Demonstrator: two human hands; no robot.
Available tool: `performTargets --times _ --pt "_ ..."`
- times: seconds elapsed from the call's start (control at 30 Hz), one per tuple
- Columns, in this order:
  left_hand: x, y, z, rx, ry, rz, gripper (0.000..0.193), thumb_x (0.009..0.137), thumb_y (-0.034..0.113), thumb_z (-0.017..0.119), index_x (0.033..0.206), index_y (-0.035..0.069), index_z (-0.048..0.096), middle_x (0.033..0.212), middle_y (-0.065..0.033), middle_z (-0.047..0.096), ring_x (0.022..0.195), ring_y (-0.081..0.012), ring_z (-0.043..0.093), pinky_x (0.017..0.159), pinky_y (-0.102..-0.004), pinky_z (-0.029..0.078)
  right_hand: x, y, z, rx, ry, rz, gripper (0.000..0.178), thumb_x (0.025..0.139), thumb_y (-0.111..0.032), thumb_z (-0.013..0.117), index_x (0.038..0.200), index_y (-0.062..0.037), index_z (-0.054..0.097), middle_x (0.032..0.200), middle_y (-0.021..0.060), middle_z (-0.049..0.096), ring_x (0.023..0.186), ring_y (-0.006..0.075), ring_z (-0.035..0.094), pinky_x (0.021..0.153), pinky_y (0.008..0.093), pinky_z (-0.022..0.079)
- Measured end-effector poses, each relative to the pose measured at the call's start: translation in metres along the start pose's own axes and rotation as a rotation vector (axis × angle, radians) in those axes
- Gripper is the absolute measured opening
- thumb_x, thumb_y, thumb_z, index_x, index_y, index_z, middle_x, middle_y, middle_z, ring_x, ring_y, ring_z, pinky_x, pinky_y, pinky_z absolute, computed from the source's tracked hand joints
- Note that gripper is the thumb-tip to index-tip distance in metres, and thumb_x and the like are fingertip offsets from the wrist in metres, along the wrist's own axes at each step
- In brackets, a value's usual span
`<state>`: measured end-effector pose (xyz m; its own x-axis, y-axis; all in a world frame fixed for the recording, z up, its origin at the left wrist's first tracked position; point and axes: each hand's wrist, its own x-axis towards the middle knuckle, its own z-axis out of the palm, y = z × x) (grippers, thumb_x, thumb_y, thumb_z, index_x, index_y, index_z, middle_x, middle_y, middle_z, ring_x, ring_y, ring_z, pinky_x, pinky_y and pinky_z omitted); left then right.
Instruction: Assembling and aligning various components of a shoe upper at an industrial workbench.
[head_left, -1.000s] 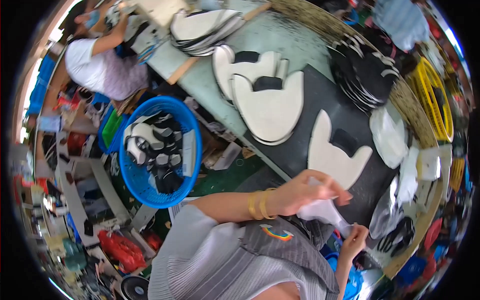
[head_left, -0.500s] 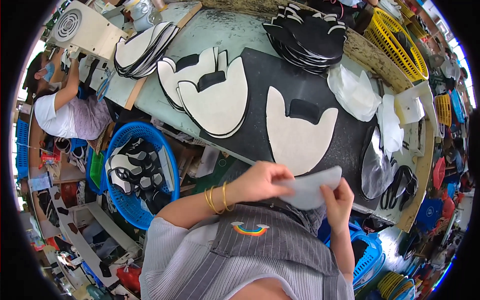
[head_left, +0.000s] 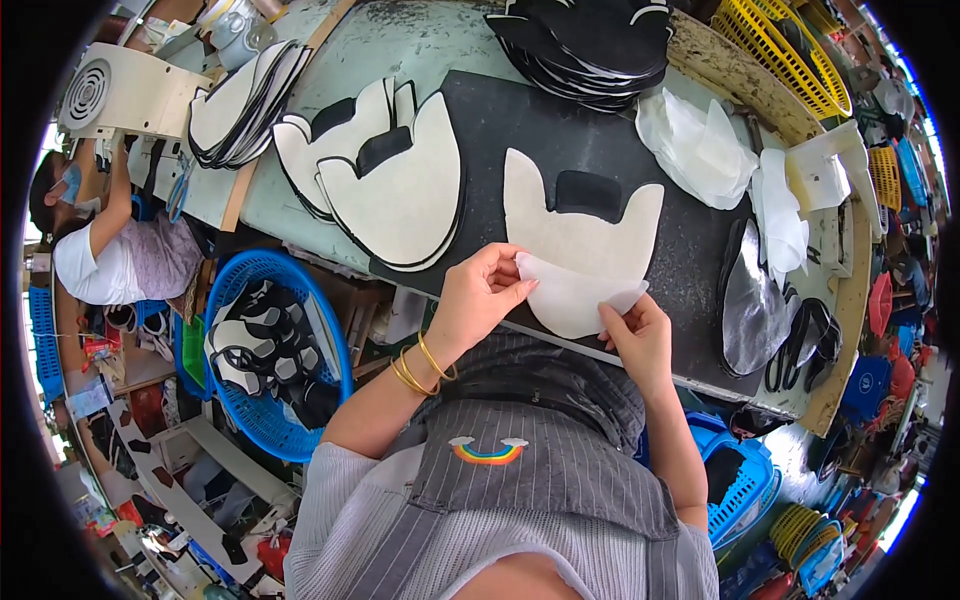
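Note:
A thin, whitish, curved sheet (head_left: 572,290) is stretched between my hands. Its left end is pinched between the thumb and fingers of my left hand (head_left: 484,300), and my right hand (head_left: 638,337) grips the right end. Beneath the sheet, a cream U-shaped piece (head_left: 570,238) with two prongs lies flat on a black board (head_left: 480,120). A black patch (head_left: 589,193) sits between the prongs. The sheet covers part of the rounded near end of that piece. Whether it touches all along, I cannot tell.
Similar cream pieces (head_left: 400,210) overlap to the left, with another stack (head_left: 245,105) beyond. Black pieces (head_left: 580,55) are piled at the back. Crumpled translucent sheets (head_left: 697,147) and black-handled scissors (head_left: 800,350) lie right. A blue basket (head_left: 345,365) stands left; a co-worker (head_left: 120,240) sits farther off.
Both hands have moved forward, bringing the thin sheet from near my body to over the near end of the cream piece. The sheet is now spread wider between them.

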<state>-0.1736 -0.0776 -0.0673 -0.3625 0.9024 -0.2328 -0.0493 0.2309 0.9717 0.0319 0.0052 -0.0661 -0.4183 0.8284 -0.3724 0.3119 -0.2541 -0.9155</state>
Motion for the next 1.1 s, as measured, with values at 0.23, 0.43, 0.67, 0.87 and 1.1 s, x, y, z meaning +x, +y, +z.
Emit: performTargets --times 0.23,0.43,0.67,0.87,1.1 --pt "0.002 0.003 -0.002 -0.031 0.003 0.006 0.026 0.081 0.004 0.069 0.104 -0.001 0.058 0.087 -0.0075 0.066 0.078 -0.0109 0.064 0.071 -0.0232 0.053 0.003 -0.01 -0.005 0.036 -0.091 0.083 0.017 0.085 -0.008 0.064 0.098 0.0031 0.06 0.073 0.0034 0.063 0.054 0.0058 0.055 0.046 0.0179 0.042" --pt "-0.004 0.008 0.005 0.247 0.017 -0.045 0.04 0.076 0.003 0.072 0.113 0.003 0.056 0.097 -0.0089 0.063 0.086 -0.016 0.062 0.076 -0.0281 0.05 0.003 -0.005 0.001 -0.106 -0.047 0.071 0.016 0.084 -0.009 0.065 0.091 0.0036 0.06 0.065 0.0027 0.06 0.051 0.0071 0.057 0.043 0.0201 0.042" --pt "-0.021 0.001 0.023 0.773 -0.274 0.658 0.063 0.074 0.019 0.072 0.129 0.003 0.047 0.14 -0.0138 0.039 0.131 -0.0336 0.035 0.105 -0.0458 0.029 0.009 -0.009 -0.001 -0.148 -0.027 0.04 0.017 0.082 -0.01 0.066 0.084 0.005 0.058 0.062 0.005 0.06 0.051 0.0102 0.061 0.044 0.0225 0.045" --pt "-0.024 -0.008 0.022 1.036 -0.388 0.686 0.069 0.074 0.028 0.07 0.133 0.003 0.044 0.143 -0.0136 0.037 0.133 -0.0333 0.033 0.107 -0.0492 0.026 0.007 -0.01 0.003 -0.244 0.015 -0.025 0.023 0.079 -0.011 0.067 0.072 0.0046 0.052 0.06 0.0089 0.059 0.051 0.0149 0.063 0.045 0.0259 0.047" --pt "-0.024 -0.007 0.026 1.009 -0.338 0.707 0.062 0.073 0.025 0.071 0.128 0.004 0.05 0.139 -0.0108 0.043 0.13 -0.0307 0.037 0.106 -0.0471 0.028 0.006 -0.001 0.003 -0.392 0.074 -0.11 0.026 0.079 -0.015 0.065 0.068 0.0028 0.05 0.058 0.015 0.058 0.049 0.0239 0.062 0.048 0.0326 0.048"
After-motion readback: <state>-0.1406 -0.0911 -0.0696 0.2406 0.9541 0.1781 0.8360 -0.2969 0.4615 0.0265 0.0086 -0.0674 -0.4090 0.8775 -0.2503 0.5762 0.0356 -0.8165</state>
